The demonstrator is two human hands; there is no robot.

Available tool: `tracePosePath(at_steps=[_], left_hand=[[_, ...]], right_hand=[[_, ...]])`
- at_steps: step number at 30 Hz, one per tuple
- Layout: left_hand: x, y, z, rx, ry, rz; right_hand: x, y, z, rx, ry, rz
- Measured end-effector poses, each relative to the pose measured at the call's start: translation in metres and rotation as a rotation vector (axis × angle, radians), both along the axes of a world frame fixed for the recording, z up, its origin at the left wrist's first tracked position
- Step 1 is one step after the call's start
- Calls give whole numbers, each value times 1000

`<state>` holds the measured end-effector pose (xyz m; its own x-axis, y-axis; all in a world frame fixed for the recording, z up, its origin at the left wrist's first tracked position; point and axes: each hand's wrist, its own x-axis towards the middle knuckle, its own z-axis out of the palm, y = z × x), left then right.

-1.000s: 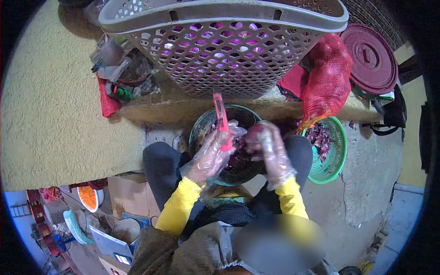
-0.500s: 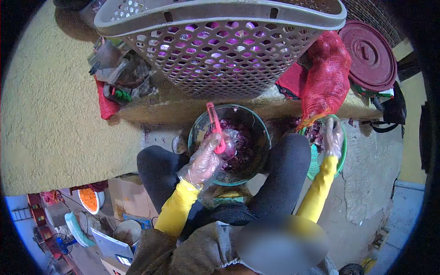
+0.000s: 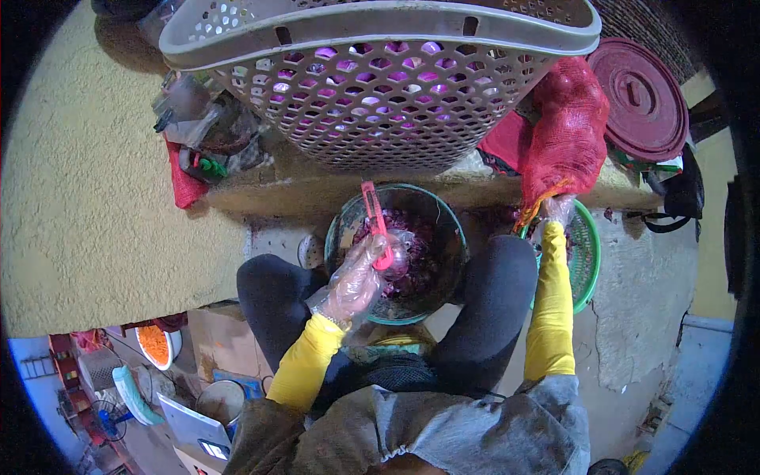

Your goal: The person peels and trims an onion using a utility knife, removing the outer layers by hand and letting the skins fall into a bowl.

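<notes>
Over 1 basin (image 3: 448, 273), L hand (image 3: 355, 283) grips 1 pink tool (image 3: 374, 218), 1 onion (image 3: 399, 258); R hand (image 3: 559, 210) at 1 sack (image 3: 568, 131), grip unclear.

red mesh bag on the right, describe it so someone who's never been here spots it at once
Start at the big grey perforated basket across the top of the view. Right of its lower half, just above the round green basket, is the bulging red mesh bag. Orange strands at its lower end and its lumpy shape set it apart from the round maroon lid beside it.
</notes>
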<state>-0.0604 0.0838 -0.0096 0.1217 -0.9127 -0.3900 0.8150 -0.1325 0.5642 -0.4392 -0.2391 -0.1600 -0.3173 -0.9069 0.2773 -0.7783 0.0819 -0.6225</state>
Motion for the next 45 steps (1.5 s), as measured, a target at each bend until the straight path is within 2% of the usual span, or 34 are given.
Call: tracePosePath(at_steps=[2,4,6,7,8,10,12,13,14,16,17,19,20,22,23,25,26,27,29,30,31,32,33,34,35,36,37,38,40,42,43,44,45], left_hand=[[1,0,0,4,-6,2],[1,-1,1,-12,-13,13],[2,-1,0,-13,7,12],[2,0,-1,-13,29,10],[2,0,0,-12,28,13],[1,-1,5,9,-11,17],[1,-1,6,4,-8,8],[2,0,6,1,-3,-4],[2,0,6,0,-3,-1],[1,0,5,-20,-48,-13],[2,0,2,-22,-48,-11],[3,1,-3,-7,-68,-39],[3,1,-3,-8,-68,-38],[2,1,-3,-1,-47,-64],[2,1,-3,-3,-48,-63],[0,1,-3,-24,-80,-69],[-1,1,-1,-25,-81,-70],[-4,1,3,-23,-139,-65],[-6,2,3,-15,-198,-61],[-6,2,0,-27,-277,-79],[-7,1,-2,-39,-354,-98],[-8,1,0,-41,-353,-100],[-10,0,4,-48,-343,-92],[-11,1,5,-54,-334,-81],[-11,2,1,-55,-332,-80],[-11,4,-7,-24,-373,-103],[-10,5,-11,8,-414,-125],[-11,7,-12,9,-414,-121],[-12,8,-10,20,-241,-77],[-6,9,-3,36,-283,-167],[-3,9,2,31,-237,-204],[-2,9,4,27,-190,-243],[-1,8,1,-41,-188,-236]], right_hand=[[15,6,16,88,-84,-88],[15,8,10,-9,-147,-60],[1,4,-13,-163,-343,-66],[3,16,-10,-345,-366,36],[1,31,-5,-344,-367,38],[10,79,31,34,-367,-2],[-16,101,-2,-66,-140,-13],[-30,112,-23,-135,91,-8],[-55,115,-63,-136,91,-5],[-100,110,-131,400,223,-117],[-96,116,-118,398,224,-116],[-80,133,-77,277,124,92],[-80,133,-70,275,124,93],[-99,128,-79,379,437,118],[-79,135,-23,422,258,215],[-50,132,42,319,162,135],[-18,143,91,54,-15,195],[-4,137,106,-248,-100,264],[70,172,211,-106,-172,246],[89,175,224,-225,-154,448],[121,188,240,-9,-410,497],[143,194,244,-23,-174,671],[169,205,256,237,-256,774],[189,206,240,359,-177,807],[206,206,211,441,-343,901],[224,205,185,448,-396,891],[238,206,182,530,-593,951],[246,205,174,536,-471,976],[253,205,173,656,-690,1026],[249,208,188,517,-952,986],[246,205,189,525,-1007,898],[240,199,179,405,-1007,888],[236,199,186,406,-1134,856]])
